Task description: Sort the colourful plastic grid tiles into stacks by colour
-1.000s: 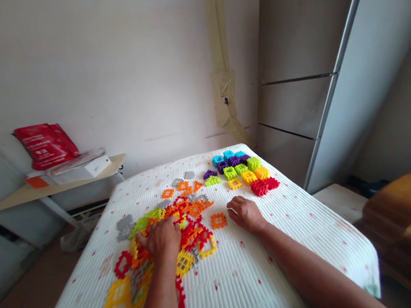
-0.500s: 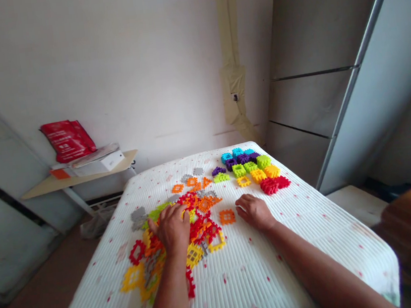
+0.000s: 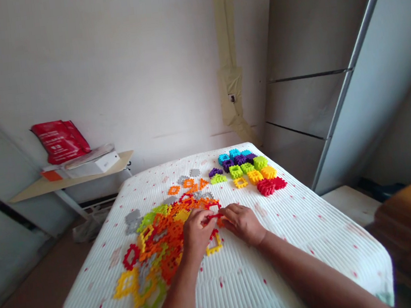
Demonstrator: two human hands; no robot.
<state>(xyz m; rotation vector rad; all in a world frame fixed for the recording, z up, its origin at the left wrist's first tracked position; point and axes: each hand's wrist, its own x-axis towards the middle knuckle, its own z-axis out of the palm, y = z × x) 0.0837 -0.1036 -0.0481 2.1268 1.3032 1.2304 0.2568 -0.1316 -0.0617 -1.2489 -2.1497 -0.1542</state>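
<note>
Both the left hand (image 3: pixel 197 233) and right hand (image 3: pixel 242 223) have been drawn together, a red lattice block (image 3: pixel 215 216) pinched between their fingertips.

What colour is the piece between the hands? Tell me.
Red, the lattice piece, shown in the head view.

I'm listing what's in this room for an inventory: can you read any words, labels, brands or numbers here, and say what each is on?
No text here can be quoted.
Red bag: white printing on its front, too small and blurred to read.
White box: a small dark mark near its end, too blurred to read.
</note>
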